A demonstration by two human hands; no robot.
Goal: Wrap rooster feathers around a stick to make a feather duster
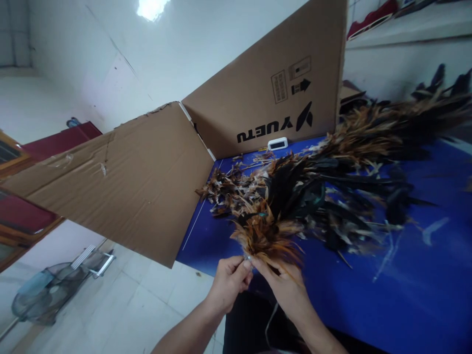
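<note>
An orange-brown feather bundle (pixel 263 236) is at the near edge of the blue table, its base between my two hands. My right hand (pixel 285 285) is closed around the base of these feathers, with some plumes fanning over its fingers. Close beside it, my left hand (pixel 232 280) pinches at the base with thumb and fingers; what exactly lies in the pinch is too small to make out. A thin pale cord (pixel 271 319) hangs below my right hand. Loose black feathers (pixel 317 191) and brown ones lie just beyond the bundle.
Cardboard panels (pixel 147 187) stand along the left and back of the blue table (pixel 424 285). A small white device (pixel 278 143) rests by the back panel. More feathers (pixel 383 128) are heaped at the far right. A fan (pixel 55 290) is on the tiled floor at left.
</note>
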